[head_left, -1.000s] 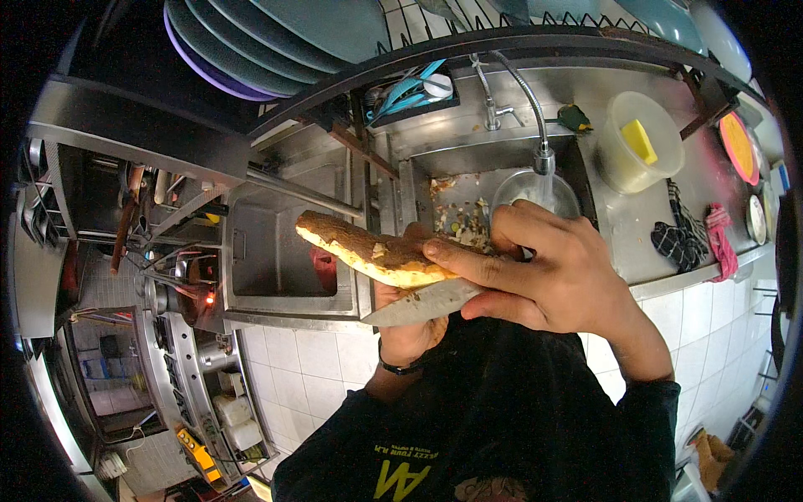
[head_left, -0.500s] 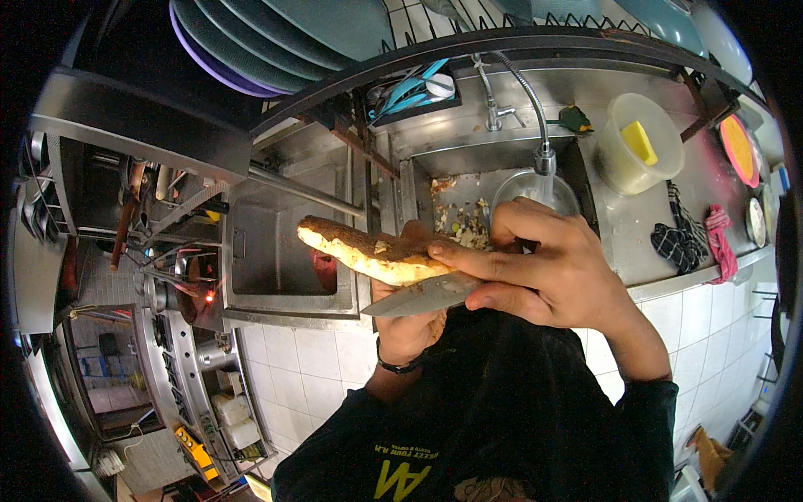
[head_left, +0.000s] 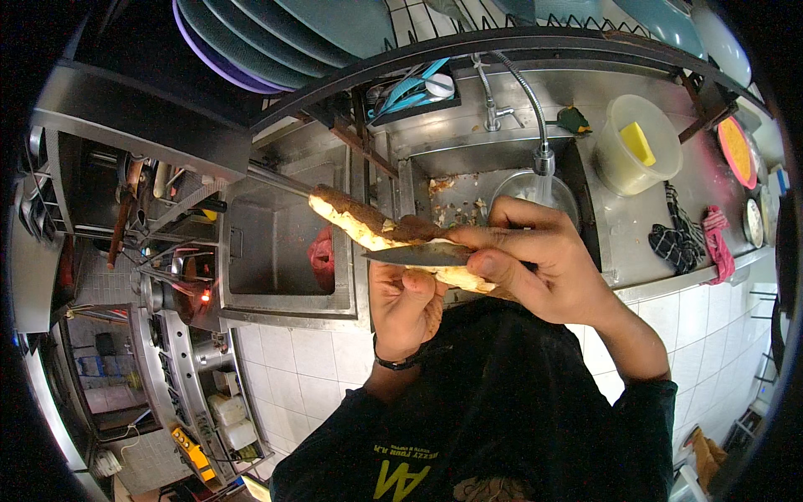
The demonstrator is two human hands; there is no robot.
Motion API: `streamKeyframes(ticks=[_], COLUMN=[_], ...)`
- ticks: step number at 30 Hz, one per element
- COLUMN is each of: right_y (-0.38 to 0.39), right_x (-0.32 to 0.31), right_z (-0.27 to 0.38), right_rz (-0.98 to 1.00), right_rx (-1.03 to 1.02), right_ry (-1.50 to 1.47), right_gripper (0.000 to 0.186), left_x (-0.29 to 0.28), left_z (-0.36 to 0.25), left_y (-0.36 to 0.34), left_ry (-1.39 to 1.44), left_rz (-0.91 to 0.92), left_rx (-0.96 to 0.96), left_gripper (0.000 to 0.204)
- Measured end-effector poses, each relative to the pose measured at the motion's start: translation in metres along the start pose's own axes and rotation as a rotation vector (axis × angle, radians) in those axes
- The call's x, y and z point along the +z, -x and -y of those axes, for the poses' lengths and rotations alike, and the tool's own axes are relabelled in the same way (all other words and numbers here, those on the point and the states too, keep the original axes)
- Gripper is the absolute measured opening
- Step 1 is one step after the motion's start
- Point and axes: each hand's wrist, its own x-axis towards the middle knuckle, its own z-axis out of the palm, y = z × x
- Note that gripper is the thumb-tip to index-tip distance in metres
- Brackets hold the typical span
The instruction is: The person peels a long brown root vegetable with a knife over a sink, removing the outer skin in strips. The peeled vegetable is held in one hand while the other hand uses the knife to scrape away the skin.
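Note:
A long brown-skinned root (head_left: 360, 219), pale and ragged where peeled, is held at a slant over the sinks. My left hand (head_left: 406, 309) grips it from below, thumb up beside the cut flesh. My right hand (head_left: 544, 259) is closed on a knife (head_left: 410, 258); the dull steel blade lies across the pale side of the root, its tip pointing left, and the handle is hidden by my fingers. Behind my hands, the right sink basin (head_left: 410, 194) holds peel scraps (head_left: 439, 186) and a clear bowl (head_left: 560, 197) under water from a hose tap (head_left: 544, 155).
The left basin (head_left: 276, 268) holds a red item (head_left: 322, 259). Right on the counter are a tub with a yellow sponge (head_left: 637, 144), cloths (head_left: 676, 251) and an orange-filled pink dish (head_left: 736, 151). A plate rack (head_left: 502, 42) spans the top. Cookware and a stove stand left.
The root's left end has risen slightly and the knife has moved up from under the root onto its pale side. My left thumb now shows below the blade.

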Motion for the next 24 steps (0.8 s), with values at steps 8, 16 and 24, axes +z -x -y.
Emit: streamKeyframes(ticks=[8,16,24], right_y=[-0.003,-0.006,-0.004], right_x=[-0.004,-0.008,-0.009], right_z=[0.001,0.007,0.001], right_rz=[0.117,0.218,0.253], right_rx=[0.242,0.026,0.049], right_ry=[-0.26,0.139,0.144], right_gripper=[0.042,0.063,0.071], left_x=[-0.001,-0.005,0.002], left_z=[0.003,0.003,0.0], left_y=[-0.008,-0.006,-0.005], left_ry=[0.139,0.068,0.068], left_rz=[0.105,0.07,0.061], left_rx=[0.026,0.094,0.123], left_gripper=[0.052,0.047,0.052])
